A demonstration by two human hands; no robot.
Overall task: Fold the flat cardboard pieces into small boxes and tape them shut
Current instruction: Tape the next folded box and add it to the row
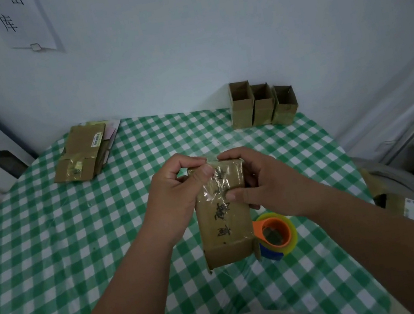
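Your green checked table (49, 240) spread beneath both hands. Beyond your fingers lay the flat cardboard stack (83, 153) to the left and three folded boxes (263, 105) to the right. You held the cardboard box (223, 226) above the table: your left hand (175, 190) and right hand (260, 180) pinched its far end, thumbs pressing clear tape. The tape dispenser (278, 235) sat just below your right fingers.
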